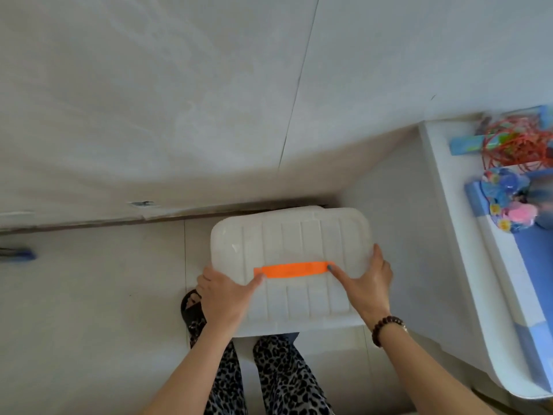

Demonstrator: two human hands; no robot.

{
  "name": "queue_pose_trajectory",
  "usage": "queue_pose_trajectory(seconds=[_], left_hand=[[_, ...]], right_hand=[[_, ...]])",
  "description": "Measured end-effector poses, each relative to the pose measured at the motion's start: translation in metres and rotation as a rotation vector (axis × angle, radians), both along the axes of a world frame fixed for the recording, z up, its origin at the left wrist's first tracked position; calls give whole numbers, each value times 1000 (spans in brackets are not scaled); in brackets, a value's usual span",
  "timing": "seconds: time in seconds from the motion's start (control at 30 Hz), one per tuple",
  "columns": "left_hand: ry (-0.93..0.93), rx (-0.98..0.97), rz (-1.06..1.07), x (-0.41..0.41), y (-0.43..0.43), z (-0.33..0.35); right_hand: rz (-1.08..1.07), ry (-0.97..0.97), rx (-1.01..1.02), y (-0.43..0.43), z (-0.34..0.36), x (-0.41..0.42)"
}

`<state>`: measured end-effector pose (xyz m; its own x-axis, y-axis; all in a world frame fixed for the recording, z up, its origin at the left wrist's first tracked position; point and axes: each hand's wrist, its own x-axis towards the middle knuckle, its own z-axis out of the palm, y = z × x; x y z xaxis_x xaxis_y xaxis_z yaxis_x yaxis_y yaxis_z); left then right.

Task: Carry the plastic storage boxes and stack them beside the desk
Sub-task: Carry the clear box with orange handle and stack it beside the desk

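Observation:
A white translucent plastic storage box with a ribbed lid and an orange handle strip is in front of me, close to the wall and just left of the white desk. My left hand grips its near left edge, thumb on the lid by the orange strip. At the near right corner my right hand holds the box, thumb on the lid and fingers round the side. Behind its far edge shows the rim of another white box, mostly hidden.
The desk on the right has a blue mat, colourful toys and red cord on it. A white wall stands ahead with a dark gap along its base. My legs and a sandalled foot are under the box on the tiled floor.

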<state>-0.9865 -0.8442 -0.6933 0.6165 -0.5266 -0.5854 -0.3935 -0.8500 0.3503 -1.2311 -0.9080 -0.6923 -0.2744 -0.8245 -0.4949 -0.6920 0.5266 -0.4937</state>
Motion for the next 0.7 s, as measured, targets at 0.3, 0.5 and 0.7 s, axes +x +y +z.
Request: queue_pose_trajectory(seconds=[0.3, 0.5, 0.7], left_hand=[[46, 71, 17, -5, -7, -68], [33, 96, 59, -10, -15, -104], [43, 123, 93, -11, -18, -133]], right_hand=[[8, 15, 82, -14, -66, -4], [49, 4, 78, -35, -98, -4], [95, 5, 68, -48, -123, -2]])
